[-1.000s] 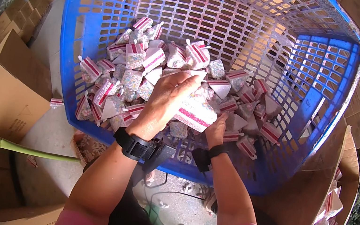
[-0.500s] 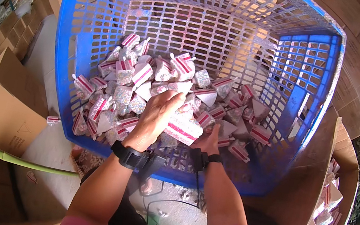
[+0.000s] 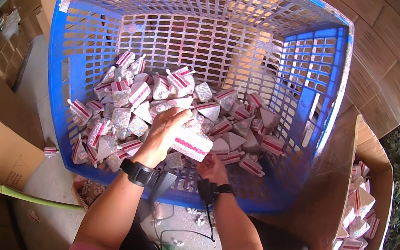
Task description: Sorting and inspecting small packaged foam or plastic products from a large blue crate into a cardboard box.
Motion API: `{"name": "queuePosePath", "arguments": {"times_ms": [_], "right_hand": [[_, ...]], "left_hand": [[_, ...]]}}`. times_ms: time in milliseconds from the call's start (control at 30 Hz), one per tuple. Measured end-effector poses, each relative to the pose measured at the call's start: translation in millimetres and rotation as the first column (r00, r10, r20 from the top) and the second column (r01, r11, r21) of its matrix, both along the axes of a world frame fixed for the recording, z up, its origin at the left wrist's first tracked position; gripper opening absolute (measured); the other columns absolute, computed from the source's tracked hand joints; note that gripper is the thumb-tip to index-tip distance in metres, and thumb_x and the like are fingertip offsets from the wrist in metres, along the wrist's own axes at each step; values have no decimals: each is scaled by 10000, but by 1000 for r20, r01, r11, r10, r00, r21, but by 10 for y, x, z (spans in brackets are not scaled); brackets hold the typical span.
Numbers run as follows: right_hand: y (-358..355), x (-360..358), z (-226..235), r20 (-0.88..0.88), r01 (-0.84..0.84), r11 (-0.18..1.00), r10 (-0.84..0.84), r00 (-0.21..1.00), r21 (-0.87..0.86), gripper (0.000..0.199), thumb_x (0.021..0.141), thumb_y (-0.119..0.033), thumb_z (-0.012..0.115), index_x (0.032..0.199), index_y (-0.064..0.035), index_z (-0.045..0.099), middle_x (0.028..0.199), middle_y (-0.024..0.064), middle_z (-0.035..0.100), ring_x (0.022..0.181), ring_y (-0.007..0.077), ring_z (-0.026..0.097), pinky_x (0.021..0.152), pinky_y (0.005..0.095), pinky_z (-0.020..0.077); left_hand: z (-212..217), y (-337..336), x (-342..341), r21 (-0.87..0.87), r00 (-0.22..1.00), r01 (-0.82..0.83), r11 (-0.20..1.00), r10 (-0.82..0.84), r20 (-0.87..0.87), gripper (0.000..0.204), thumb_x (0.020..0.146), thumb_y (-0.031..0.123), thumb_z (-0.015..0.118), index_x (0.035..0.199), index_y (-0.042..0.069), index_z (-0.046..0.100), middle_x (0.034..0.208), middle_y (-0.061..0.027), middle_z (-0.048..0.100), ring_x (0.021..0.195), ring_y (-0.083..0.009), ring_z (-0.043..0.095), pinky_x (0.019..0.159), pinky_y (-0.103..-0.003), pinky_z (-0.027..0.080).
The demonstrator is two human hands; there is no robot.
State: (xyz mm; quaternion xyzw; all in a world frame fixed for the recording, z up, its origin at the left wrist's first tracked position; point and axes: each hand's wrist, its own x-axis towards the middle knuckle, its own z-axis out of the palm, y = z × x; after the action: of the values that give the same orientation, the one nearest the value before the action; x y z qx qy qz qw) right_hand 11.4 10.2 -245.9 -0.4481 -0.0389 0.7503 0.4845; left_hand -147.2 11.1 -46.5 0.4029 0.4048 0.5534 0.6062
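**Blue crate: hand positions**

Blue plastic crate (image 3: 69, 66) held a heap of wedges (image 3: 161, 102), white with red stripes. Left hand (image 3: 164, 135) gripped one wedge (image 3: 190, 143) above the heap. Right hand (image 3: 212, 169) lay open, palm up, just below that wedge. More wedges filled a carton (image 3: 385, 188) at right.

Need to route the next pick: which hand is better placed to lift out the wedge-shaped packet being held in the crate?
Probably the left hand: its fingers already wrap the red-striped wedge packet above the pile in the blue crate. The right hand sits lower, open-palmed, under it.
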Motion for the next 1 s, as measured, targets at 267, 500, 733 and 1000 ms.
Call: {"name": "queuePosePath", "arguments": {"times_ms": [267,500,733,1000], "right_hand": [[-66,385,-255,75,81,969,-65,995,-235,382,858,-330,476,1036,7,458,970,194,515,825,318,530,709,461,470],[197,17,-558,221,254,962,-228,948,-99,380,780,-244,585,1034,21,486,933,153,556,812,290,563,678,400,486],[232,-269,-554,806,463,876,-369,463,135,447,655,-178,689,950,93,489,828,121,587,661,230,573,601,313,490],[-43,29,-182,424,356,934,-339,840,41,327,704,-173,656,917,9,487,709,116,550,509,222,558,396,308,453]], "left_hand": [[107,-61,244,10,998,-5,1000,5,-58,204,813,250,583,818,47,570,749,-11,564,697,-99,546,640,-243,424],[84,-68,122,13,989,-44,999,45,-138,173,822,223,585,822,51,595,730,24,535,685,-67,496,638,-223,390],[114,-58,18,29,999,-12,1000,13,-46,161,824,195,585,865,41,605,763,7,566,715,-68,534,657,-214,418],[72,10,159,31,997,26,999,-24,-77,162,809,195,606,859,41,611,777,-5,585,724,-88,549,677,-230,423]]}}
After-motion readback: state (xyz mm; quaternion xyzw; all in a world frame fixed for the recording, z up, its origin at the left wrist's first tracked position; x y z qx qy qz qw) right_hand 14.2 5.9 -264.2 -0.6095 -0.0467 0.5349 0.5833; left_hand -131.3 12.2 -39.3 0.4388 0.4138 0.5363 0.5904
